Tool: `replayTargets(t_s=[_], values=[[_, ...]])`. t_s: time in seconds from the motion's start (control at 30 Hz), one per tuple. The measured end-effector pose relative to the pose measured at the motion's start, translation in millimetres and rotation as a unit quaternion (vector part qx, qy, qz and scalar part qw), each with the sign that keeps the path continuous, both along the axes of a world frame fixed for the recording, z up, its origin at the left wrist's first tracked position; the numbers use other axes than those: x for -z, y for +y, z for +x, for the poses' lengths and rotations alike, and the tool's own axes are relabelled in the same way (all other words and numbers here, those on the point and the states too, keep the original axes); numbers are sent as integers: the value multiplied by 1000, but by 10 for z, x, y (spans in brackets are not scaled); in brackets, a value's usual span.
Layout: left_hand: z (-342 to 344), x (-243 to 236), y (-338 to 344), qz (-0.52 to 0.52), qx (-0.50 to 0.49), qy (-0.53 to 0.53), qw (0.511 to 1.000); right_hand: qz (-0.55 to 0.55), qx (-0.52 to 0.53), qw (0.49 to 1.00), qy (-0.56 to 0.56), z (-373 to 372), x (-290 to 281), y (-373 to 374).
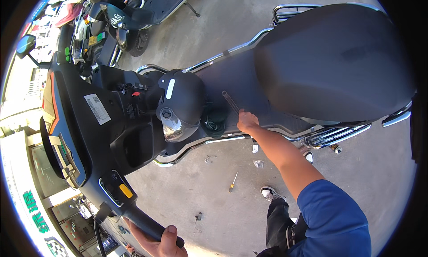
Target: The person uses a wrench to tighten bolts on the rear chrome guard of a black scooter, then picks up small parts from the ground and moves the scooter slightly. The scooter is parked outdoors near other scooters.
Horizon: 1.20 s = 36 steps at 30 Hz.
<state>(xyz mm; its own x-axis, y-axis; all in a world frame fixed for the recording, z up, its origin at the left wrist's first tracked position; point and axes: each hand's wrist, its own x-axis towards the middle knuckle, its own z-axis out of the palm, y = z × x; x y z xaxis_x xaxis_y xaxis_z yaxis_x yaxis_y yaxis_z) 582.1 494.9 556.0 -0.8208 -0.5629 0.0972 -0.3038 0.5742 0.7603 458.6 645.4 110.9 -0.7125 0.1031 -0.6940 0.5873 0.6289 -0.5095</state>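
My left hand [162,247] is wrapped round the black handlebar grip [154,228] of an electric scooter, at the lower left. Over the scooter's dark footboard [220,76], my right hand [248,122] is closed on one end of a long, slim metal wrench [230,101]. The wrench's rounded far end points toward the front of the scooter; whether it touches the footboard I cannot tell. A black helmet [185,96] with a clear visor rests against the front panel. Beside it lies a dark green coil of cord or strap [214,123].
The wide black seat [334,60] fills the upper right, with chrome rails [341,135] along the side. On the concrete lie a screwdriver [233,182], small plastic bags [258,163] and a small wired part [198,217]. Another scooter [120,18] stands beyond.
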Motion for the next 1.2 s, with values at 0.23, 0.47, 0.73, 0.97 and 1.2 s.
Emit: replayTargets(t_s=[0.23,0.47,0.73,0.97,1.2], values=[[28,-40,-123,-15,74,-19,997,56,-7,996,73,-530,394,-399],[213,0,-566,-143,184,-15,972,104,-54,923,366,15,422,-234],[192,110,-378,-6,129,33,991,-426,-87,891,132,2730,-731,-331],[196,264,-512,-10,209,116,971,-555,-251,792,-44,4783,-1867,-504],[1910,1926,-918,141,377,50,914,-272,50,959,63,5690,-1237,-195]])
